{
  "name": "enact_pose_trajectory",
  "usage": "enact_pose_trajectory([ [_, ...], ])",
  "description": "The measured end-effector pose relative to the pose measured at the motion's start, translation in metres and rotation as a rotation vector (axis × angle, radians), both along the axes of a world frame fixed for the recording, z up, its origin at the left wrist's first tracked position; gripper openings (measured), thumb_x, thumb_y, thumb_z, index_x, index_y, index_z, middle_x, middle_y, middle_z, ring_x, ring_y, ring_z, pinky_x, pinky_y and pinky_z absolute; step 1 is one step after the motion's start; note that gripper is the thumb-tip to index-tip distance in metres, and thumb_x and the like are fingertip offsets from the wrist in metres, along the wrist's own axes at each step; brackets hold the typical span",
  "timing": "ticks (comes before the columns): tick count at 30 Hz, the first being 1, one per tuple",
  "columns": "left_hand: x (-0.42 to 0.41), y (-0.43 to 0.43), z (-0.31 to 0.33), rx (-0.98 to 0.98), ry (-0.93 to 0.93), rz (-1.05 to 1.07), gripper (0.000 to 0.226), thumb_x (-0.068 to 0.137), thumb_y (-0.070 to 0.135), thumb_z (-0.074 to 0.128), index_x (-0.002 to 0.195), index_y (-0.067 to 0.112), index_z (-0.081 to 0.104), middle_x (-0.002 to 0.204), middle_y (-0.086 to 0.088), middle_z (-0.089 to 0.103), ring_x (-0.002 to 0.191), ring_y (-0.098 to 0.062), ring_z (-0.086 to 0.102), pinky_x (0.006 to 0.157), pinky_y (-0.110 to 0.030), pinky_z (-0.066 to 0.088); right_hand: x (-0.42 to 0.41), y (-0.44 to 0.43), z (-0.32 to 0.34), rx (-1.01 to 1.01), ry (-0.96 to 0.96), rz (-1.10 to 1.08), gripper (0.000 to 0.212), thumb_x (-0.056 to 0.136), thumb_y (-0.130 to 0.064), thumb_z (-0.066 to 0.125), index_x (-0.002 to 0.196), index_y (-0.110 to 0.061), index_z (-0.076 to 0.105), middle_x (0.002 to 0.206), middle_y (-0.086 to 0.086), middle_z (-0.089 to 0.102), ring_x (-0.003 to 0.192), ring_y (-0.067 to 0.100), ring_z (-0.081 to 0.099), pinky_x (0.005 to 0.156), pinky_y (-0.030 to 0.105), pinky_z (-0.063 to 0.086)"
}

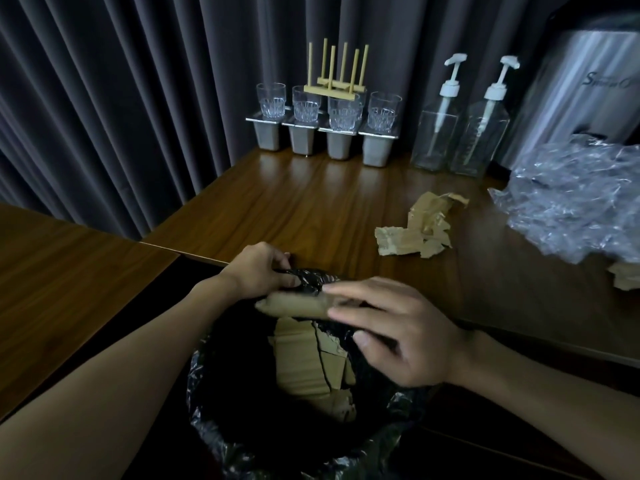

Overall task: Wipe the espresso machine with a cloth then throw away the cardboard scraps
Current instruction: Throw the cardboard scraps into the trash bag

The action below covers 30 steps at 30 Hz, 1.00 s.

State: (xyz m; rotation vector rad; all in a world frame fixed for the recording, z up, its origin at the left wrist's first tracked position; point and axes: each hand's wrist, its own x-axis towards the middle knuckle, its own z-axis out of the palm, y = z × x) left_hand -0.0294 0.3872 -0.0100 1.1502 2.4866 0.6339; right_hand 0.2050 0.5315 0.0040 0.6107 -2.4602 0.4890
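Silver espresso machine [585,95] far right, script logo cut off and unreadable, left hand [263,271] pinching black bin liner [313,281] rim, right hand [394,330] blurred – fingers nearly straight – on cardboard strip [294,305] over the bin, more cardboard scraps [412,232] on table [304,209]

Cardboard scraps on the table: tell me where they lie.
In the head view the cardboard scraps lie right of centre on the table, in front of the pump bottles and left of the crumpled plastic wrap.
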Motion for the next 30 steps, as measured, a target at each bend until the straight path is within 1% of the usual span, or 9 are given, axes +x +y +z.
enact_pose_trajectory([
  [4, -0.001, 0.001, -0.001, 0.003, -0.022, 0.024, 0.019, 0.081, 0.036, 0.081, 0.085, 0.019, 0.075, 0.128, 0.001, 0.066, 0.128, -0.012, 0.052, 0.097, -0.023, 0.037, 0.001, 0.003, -0.003, -0.016, -0.033, -0.012, 0.034, 0.095, -0.019, 0.051, 0.12, -0.001, 0.066, 0.127, 0.013, 0.062, 0.115, 0.02, 0.059, 0.094, 0.036, 0.047],
  [8, -0.001, 0.001, -0.001, 0.011, -0.029, 0.034, 0.02, 0.08, 0.037, 0.082, 0.082, 0.019, 0.075, 0.119, 0.002, 0.068, 0.124, -0.011, 0.055, 0.09, -0.021, 0.036, -0.014, 0.034, -0.006, -0.037, -0.101, -0.265, 0.034, 0.097, -0.024, 0.048, 0.122, -0.008, 0.066, 0.123, 0.003, 0.065, 0.118, 0.012, 0.055, 0.102, 0.037, 0.043],
  [12, 0.001, 0.0, -0.001, 0.009, -0.04, 0.032, 0.018, 0.081, 0.037, 0.081, 0.082, 0.02, 0.075, 0.118, 0.002, 0.067, 0.12, -0.013, 0.056, 0.087, -0.023, 0.037, -0.027, 0.08, -0.02, 0.069, -0.229, -0.556, 0.038, 0.099, -0.03, 0.049, 0.136, -0.022, 0.054, 0.142, -0.005, 0.05, 0.137, 0.01, 0.035, 0.115, 0.039, 0.023],
  [16, 0.003, -0.001, -0.002, 0.034, -0.067, 0.044, 0.017, 0.08, 0.035, 0.081, 0.08, 0.019, 0.075, 0.116, 0.003, 0.07, 0.126, -0.007, 0.054, 0.087, -0.017, 0.036, -0.035, 0.111, -0.034, 0.141, -0.328, -0.749, 0.049, 0.098, -0.041, 0.045, 0.145, -0.027, 0.04, 0.156, -0.004, 0.033, 0.146, 0.016, 0.02, 0.116, 0.046, 0.013],
  [19, 0.004, -0.001, -0.003, 0.042, -0.078, 0.044, 0.018, 0.08, 0.035, 0.082, 0.079, 0.018, 0.075, 0.128, 0.0, 0.067, 0.133, -0.005, 0.049, 0.093, -0.018, 0.035, -0.042, 0.124, -0.039, 0.068, -0.46, -0.875, 0.055, 0.097, -0.045, 0.043, 0.148, -0.029, 0.03, 0.158, 0.0, 0.026, 0.145, 0.026, 0.022, 0.114, 0.053, 0.02],
  [23, 0.008, 0.002, -0.002, 0.033, -0.049, 0.017, 0.02, 0.081, 0.037, 0.081, 0.08, 0.018, 0.075, 0.13, -0.003, 0.066, 0.135, -0.009, 0.048, 0.1, -0.024, 0.038, -0.043, 0.129, -0.046, 0.067, -0.447, -0.888, 0.055, 0.095, -0.051, 0.039, 0.146, -0.03, 0.032, 0.145, -0.004, 0.047, 0.133, 0.024, 0.034, 0.104, 0.048, 0.029],
  [25, 0.012, 0.004, -0.002, 0.03, -0.017, 0.009, 0.022, 0.081, 0.039, 0.08, 0.081, 0.018, 0.074, 0.125, -0.005, 0.068, 0.129, -0.015, 0.054, 0.102, -0.032, 0.045, -0.043, 0.128, -0.048, 0.043, -0.398, -0.855, 0.054, 0.094, -0.054, 0.035, 0.143, -0.03, 0.038, 0.14, -0.007, 0.051, 0.131, 0.019, 0.034, 0.101, 0.045, 0.028],
  [27, 0.015, 0.006, -0.002, 0.028, -0.003, 0.009, 0.023, 0.082, 0.04, 0.079, 0.08, 0.018, 0.072, 0.12, -0.007, 0.069, 0.123, -0.019, 0.058, 0.1, -0.04, 0.048, -0.045, 0.128, -0.048, 0.004, -0.359, -0.87, 0.053, 0.095, -0.054, 0.036, 0.141, -0.03, 0.042, 0.141, -0.008, 0.05, 0.133, 0.018, 0.032, 0.102, 0.045, 0.027],
  [30, 0.015, 0.006, -0.001, 0.028, -0.002, 0.005, 0.023, 0.082, 0.04, 0.079, 0.079, 0.019, 0.072, 0.118, -0.007, 0.07, 0.122, -0.019, 0.058, 0.099, -0.04, 0.049, -0.046, 0.132, -0.049, 0.042, -0.454, -0.891, 0.06, 0.092, -0.059, 0.043, 0.145, -0.03, 0.038, 0.15, -0.006, 0.04, 0.139, 0.023, 0.029, 0.108, 0.05, 0.024],
])
